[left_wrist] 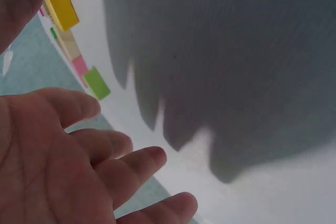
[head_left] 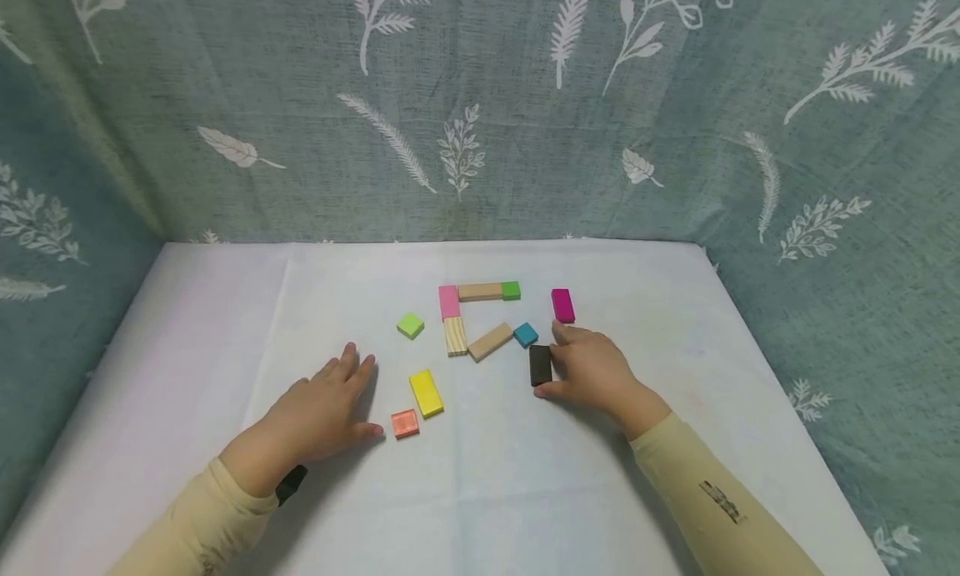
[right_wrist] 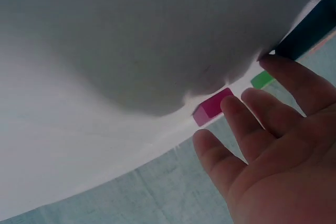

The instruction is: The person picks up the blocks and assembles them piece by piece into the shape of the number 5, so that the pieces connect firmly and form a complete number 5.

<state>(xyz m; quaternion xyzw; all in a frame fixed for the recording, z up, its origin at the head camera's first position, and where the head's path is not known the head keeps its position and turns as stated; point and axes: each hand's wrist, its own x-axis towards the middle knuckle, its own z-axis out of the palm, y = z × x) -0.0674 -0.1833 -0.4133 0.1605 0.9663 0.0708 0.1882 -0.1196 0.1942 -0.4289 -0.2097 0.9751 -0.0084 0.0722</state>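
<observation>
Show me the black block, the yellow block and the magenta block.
Black block (head_left: 540, 365): head view, middle of its top face.
Yellow block (head_left: 426, 392): head view, middle of its top face.
Magenta block (head_left: 562, 304): head view, middle of its top face.

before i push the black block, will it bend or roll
The black block likely won't bend: its edges look straight. Its flat top and squarish corners suggest sliding, not rolling. Small beside the right hand, it's probably light.

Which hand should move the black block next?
Probably the right hand: it's up against the black block, while the left hand is farther off, near the orange block.
</observation>
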